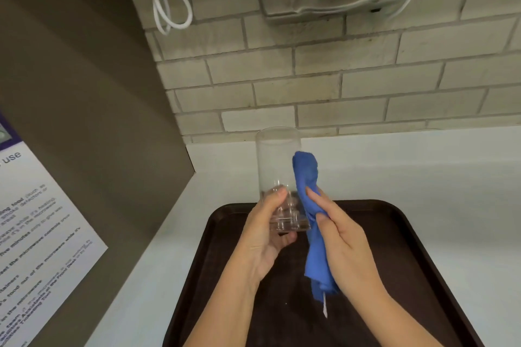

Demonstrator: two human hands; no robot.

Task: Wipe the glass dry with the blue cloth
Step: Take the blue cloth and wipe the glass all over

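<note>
Holding glass [277,175] upright above tray [417,236], left hand [263,236] wrapped round its thick base, thumb on the near wall, fingers curled behind and showing through it. Right hand [345,245] closed on blue cloth [310,200], pinching it mid-length; bunched top end pressing against the glass's right wall, loose tail hanging down past the wrist with a small white tag at the tip.

Risks, as judgement:
- Gripping low on the base only, cloth pushing sideways higher up: levering the glass over in the hand, likely if the wall is wet and slick.
- Slipping out means dropping onto the hard tray or counter [423,172] beside it, likely chipping or breaking.
- Rubbing with a tight roll of cloth: touching only a narrow strip, leaving the far side and the inside damp.
- Dangling tail possibly snagging the tray rim.
- Bare fingers on the base leaving smudges where already wiped.

Materials:
- Glass: clear, straight-sided cylinder, thin wall, heavy stepped bottom, open end up. Cannot tell if any water is sitting on it.
- Cloth: soft, fine-napped, microfibre look, twisted into a rope.
- Tray: dark brown, rigid, rounded corners, raised lip, faintly speckled.
- Counter: smooth, pale, matte.
- Wall [366,84] behind: pale brick-pattern tile with recessed grout.
</note>
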